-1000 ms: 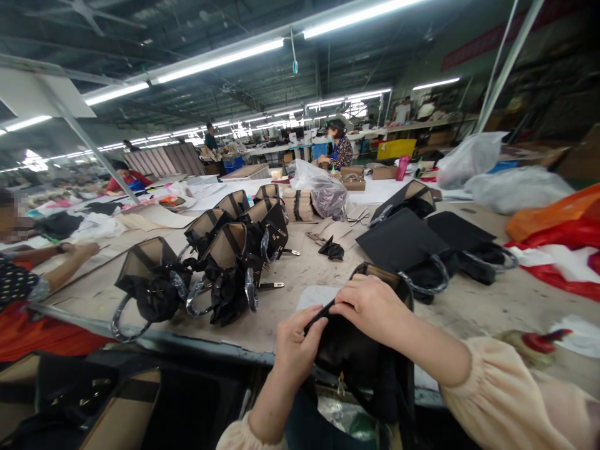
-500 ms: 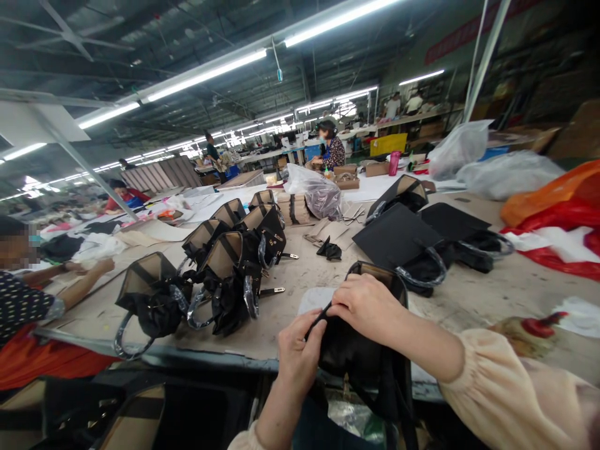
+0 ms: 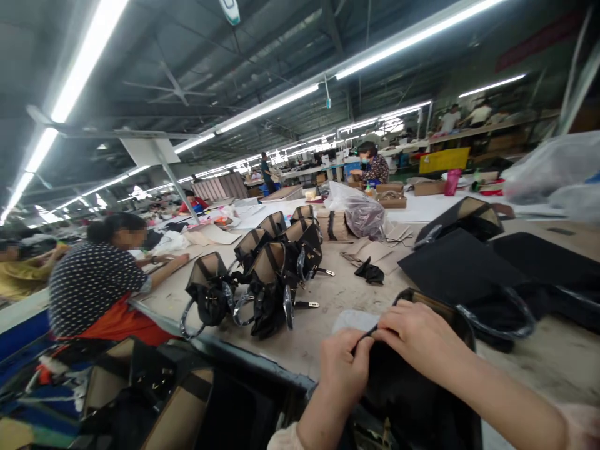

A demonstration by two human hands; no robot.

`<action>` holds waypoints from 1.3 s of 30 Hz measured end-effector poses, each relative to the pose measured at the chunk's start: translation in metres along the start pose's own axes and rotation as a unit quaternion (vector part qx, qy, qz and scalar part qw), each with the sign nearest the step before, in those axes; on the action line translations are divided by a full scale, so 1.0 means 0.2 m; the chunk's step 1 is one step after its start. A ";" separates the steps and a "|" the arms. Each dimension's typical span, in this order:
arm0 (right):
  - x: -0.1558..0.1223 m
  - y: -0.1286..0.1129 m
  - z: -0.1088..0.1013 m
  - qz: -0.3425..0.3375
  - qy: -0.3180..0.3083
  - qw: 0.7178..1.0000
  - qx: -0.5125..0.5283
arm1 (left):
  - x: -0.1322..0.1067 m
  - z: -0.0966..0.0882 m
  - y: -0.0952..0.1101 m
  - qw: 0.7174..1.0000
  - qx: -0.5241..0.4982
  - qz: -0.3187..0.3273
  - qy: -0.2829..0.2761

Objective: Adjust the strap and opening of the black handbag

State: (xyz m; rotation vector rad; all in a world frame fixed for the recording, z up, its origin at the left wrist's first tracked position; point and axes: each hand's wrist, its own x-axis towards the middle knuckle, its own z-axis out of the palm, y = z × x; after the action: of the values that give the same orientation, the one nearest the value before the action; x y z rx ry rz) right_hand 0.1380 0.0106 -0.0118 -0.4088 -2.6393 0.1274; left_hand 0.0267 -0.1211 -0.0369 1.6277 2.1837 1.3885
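A black handbag [image 3: 422,400] with a tan lining stands at the near edge of the worktable [image 3: 328,300], right in front of me. My left hand [image 3: 344,369] pinches a thin black strap at the bag's top edge, fingers closed. My right hand [image 3: 417,337] lies over the bag's mouth and grips the same strap, fingers curled. Both forearms reach in from the bottom of the view.
Several black-and-tan handbags [image 3: 262,275] stand in rows on the table to the left. Flat black bags [image 3: 469,269] lie to the right. A seated person in a dotted top [image 3: 94,281] works at the left; others work farther back. More bags [image 3: 154,394] sit below the table edge.
The camera has swung to the left, so the table and my hands now sit farther right in view. My hands keep their hold on the strap at the bag's top.
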 end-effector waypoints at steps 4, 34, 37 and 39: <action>0.00 0.01 0.01 0.002 -0.001 1.000 0.002 | 0.00 0.03 -0.01 1.000 -0.007 -0.002 0.028; 0.00 0.07 -0.09 0.110 -0.042 0.993 -0.014 | 0.00 0.04 -0.04 0.998 0.026 0.017 0.057; -0.01 0.06 -0.11 0.117 -0.047 0.992 -0.018 | 0.00 0.04 -0.06 0.998 0.028 0.022 0.050; -0.01 0.05 -0.12 0.122 -0.058 0.991 -0.019 | 0.00 0.03 -0.10 0.998 0.025 0.028 0.040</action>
State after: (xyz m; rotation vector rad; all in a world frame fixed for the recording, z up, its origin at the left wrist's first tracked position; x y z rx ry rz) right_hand 0.1527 0.0207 0.0066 -0.7586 -2.6980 0.1834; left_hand 0.0165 -0.1178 -0.0546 1.6911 2.2518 1.4486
